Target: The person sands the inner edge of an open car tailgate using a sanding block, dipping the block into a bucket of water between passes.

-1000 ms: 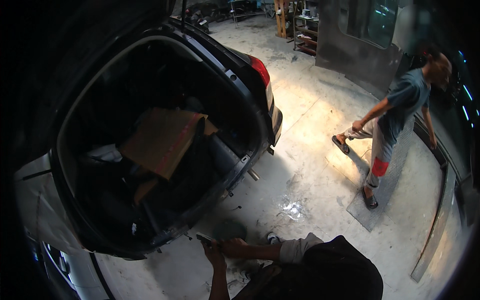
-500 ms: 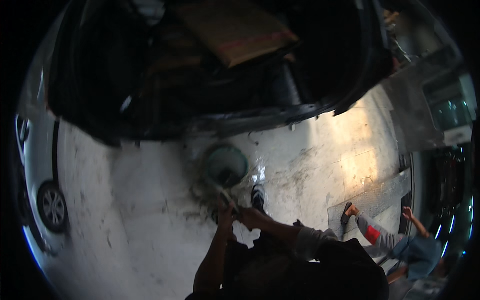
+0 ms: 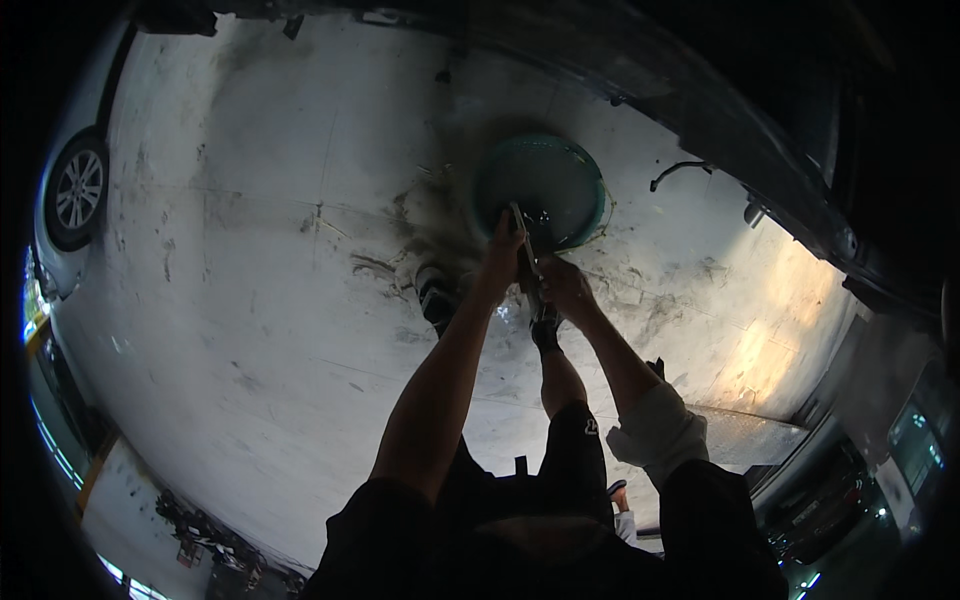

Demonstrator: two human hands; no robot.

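Note:
Both arms reach forward from the lower edge, over a round green tub (image 3: 598, 178) on the floor. My left hand (image 3: 502, 258) is closed around a slim, long piece with a pale edge (image 3: 520, 222), whose kind I cannot make out in this light. From the other side my right hand (image 3: 566, 286) grips the same piece at its nearer end. The far tip of the piece overlaps the tub's near rim in the picture. Dark liquid with a few bright glints seems to lie in the tub.
A dark vehicle body (image 3: 700, 110) overhangs the top and right, with a thin curved piece (image 3: 680, 172) below it. My shoes (image 3: 436, 296) stand just behind the tub on stained pale floor. A car wheel (image 3: 77, 190) is at far left. Another person's foot (image 3: 618, 488) shows behind me.
My view has swung, so the vehicle body now lies at upper right and the tub higher in the picture. The other person is mostly hidden now. Both hands still hold the slim piece.

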